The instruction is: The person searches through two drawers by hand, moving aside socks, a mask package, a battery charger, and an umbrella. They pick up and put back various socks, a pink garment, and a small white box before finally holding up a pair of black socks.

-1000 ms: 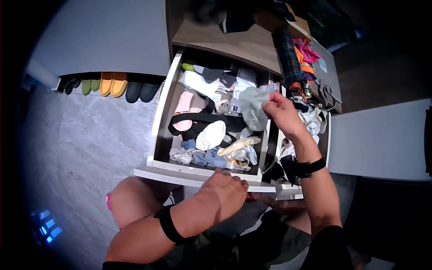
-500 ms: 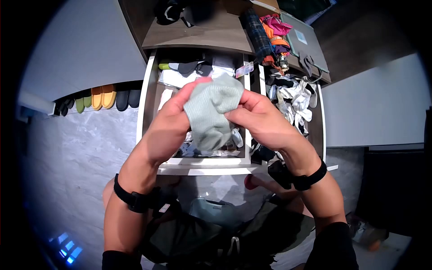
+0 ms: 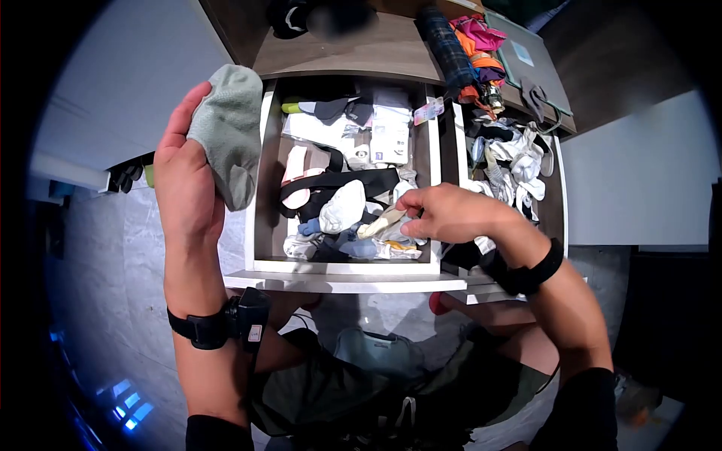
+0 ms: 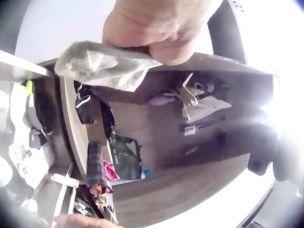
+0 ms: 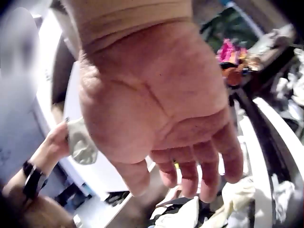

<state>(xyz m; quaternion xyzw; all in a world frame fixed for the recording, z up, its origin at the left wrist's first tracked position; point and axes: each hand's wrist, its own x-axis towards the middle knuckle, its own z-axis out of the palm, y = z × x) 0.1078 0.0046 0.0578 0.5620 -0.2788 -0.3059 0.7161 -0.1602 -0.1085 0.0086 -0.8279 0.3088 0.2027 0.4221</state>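
A grey-green sock (image 3: 232, 131) is gripped by my left hand (image 3: 188, 177), raised to the left of the open drawer (image 3: 346, 267). In the left wrist view the sock (image 4: 102, 66) hangs out from under that hand. Over the drawer's right side, my right hand (image 3: 459, 214) reaches in with thumb and fingers apart. The right wrist view shows its palm (image 5: 156, 95) with extended fingers and nothing held. Its fingertips are right by a cream sock (image 3: 382, 223). A white balled sock (image 3: 344, 207), blue socks (image 3: 359, 249) and a black strap (image 3: 361, 182) lie nearby.
A second open drawer (image 3: 562, 203) on the right holds a jumble of white and dark fabric. A plaid umbrella (image 3: 445, 49) and pink and orange cloth (image 3: 481, 34) lie on the cabinet top. White packets (image 3: 389, 135) sit at the drawer's back.
The sock has passed from my right hand, through both hands, to my left hand, which carried it up and left. My right hand has let go and moved down over the drawer.
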